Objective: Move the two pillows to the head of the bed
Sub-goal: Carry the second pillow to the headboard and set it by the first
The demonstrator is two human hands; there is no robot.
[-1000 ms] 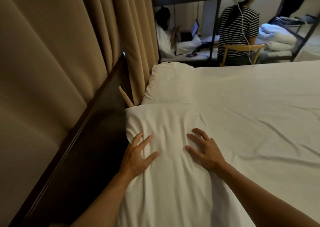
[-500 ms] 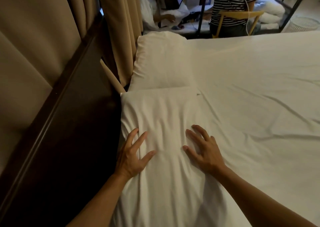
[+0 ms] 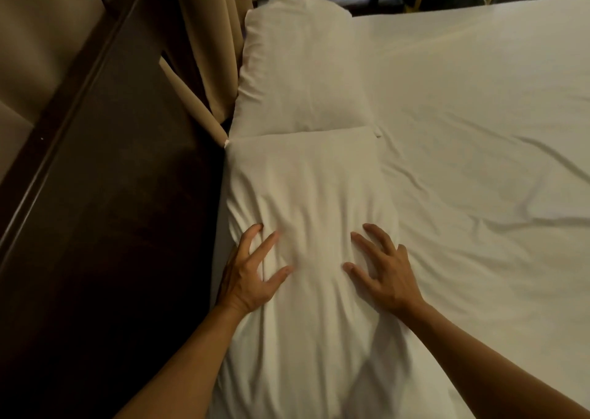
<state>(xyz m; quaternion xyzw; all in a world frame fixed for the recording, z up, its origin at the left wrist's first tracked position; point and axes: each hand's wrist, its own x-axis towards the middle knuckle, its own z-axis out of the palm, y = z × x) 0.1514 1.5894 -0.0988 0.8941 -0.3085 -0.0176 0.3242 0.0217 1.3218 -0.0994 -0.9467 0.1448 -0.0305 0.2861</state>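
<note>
— What's on the head camera?
— Two soft, white, creased pillows end to end along the dark headboard (image 3: pixel 105 195). My left hand (image 3: pixel 247 278) and right hand (image 3: pixel 384 273) press the near pillow (image 3: pixel 313 195), fingers spread wide, gripping nothing.
— The far pillow (image 3: pixel 300 67)?
— Plump, touching the near one.

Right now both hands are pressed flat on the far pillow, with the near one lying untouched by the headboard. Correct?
Not quite. The head view shows the left hand and right hand spread on the near pillow; the far pillow lies untouched by the headboard.
</note>
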